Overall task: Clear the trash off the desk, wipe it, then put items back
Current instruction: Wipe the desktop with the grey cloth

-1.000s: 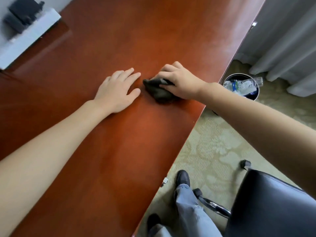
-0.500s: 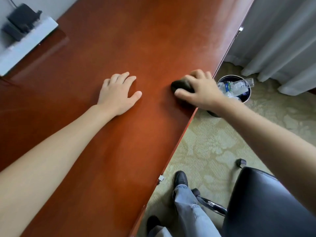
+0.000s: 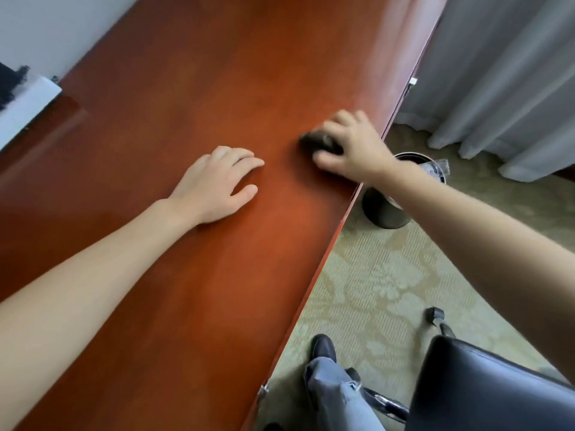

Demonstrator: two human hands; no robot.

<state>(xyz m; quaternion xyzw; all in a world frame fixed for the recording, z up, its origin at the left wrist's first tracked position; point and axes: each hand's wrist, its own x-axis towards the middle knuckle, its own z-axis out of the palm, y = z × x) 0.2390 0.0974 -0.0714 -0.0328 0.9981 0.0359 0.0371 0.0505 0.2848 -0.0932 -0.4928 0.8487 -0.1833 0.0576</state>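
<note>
cloth (image 3: 320, 143): mostly under right hand (image 3: 351, 147), blurred | bin (image 3: 384, 213): contents partly hidden

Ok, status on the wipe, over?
Right hand pressing dark cloth on desk near its front edge. Left hand flat, empty. Nothing in the way; bin on floor beside the desk.

Dark cloth (image 3: 320, 141) bunched on red-brown desk (image 3: 193, 98) — near front edge, surface bare.

A black chair (image 3: 485, 390) stands on the patterned carpet (image 3: 367, 284). Grey curtains (image 3: 504, 76) hang at the carpet's far edge.
</note>
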